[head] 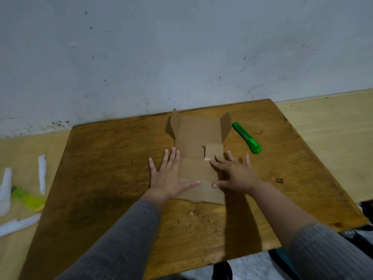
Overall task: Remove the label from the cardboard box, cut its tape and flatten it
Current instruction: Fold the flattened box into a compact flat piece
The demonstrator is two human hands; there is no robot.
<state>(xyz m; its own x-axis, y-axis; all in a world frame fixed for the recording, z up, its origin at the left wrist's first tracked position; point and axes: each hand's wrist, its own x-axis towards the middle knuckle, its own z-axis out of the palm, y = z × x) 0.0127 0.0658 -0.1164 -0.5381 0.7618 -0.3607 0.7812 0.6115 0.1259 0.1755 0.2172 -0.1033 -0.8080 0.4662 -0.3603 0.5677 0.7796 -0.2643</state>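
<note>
Pressing down with both hands, we have the cardboard box [198, 164] spread out nearly flat in the middle of the wooden table [113, 178]. Our left hand [168, 176] lies palm down on the box's left edge, fingers straight and fanned, thumb stretched across the near panel; its grip is fully open and has hold of nothing. Our right hand [234, 172] lies palm down on the box's right edge, fingers spread and only slightly bent, thumb pointing toward the left thumb; its grip is likewise open, pressing rather than clasping. The near panels of the box lie flat between our hands. The far panel lies back toward the wall [181, 47], and its two side flaps [226, 128] stand up at an angle, one at each far corner. A small scrap of clear tape [207, 159] shows on the cardboard just beside our right fingertips.

A green utility knife [246, 138] lies on the table to the right of the box, near the right flap but apart from it and from our hands. Grey sleeves [125, 239] cover our forearms, the right one pushed further up the arm. Off the table to the left, on the pale floor [323, 138], lie several white strips [42, 172] and a yellow-green object [28, 199] too blurred to tell.
</note>
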